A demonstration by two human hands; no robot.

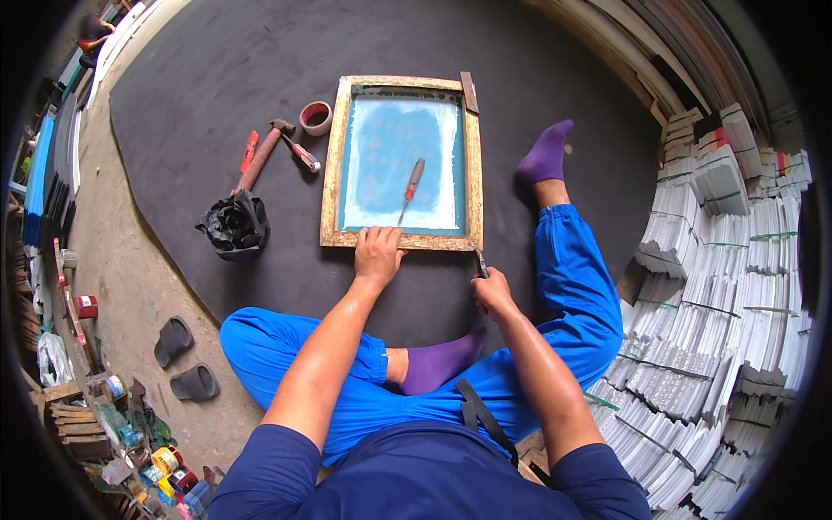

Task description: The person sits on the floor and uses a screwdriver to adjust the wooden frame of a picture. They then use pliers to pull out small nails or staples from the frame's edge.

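The left grip (379,256), clasping or merely resting I cannot tell, should brace the near rail (438,243) of the wooden frame (473,178) on the dark mat (199,87), while the right grip (494,292), closed round a plier-like tool (480,263), works gently at its near right corner (477,244).

The wooden frame (473,173) is pale tan, mottled with browner patches; its mesh panel (399,139) shows a cloudy sky-blue field, blotched faintly, inside an uneven white border edged in teal. The screwdriver (413,181) has a grey-and-red handle. The hammer (257,162) has a dull reddish-brown handle, the tape roll (318,131) a dark red inside. The mat (208,87) is charcoal, the person's trousers (576,277) bright blue, socks (546,156) purple, shirt (425,472) navy.
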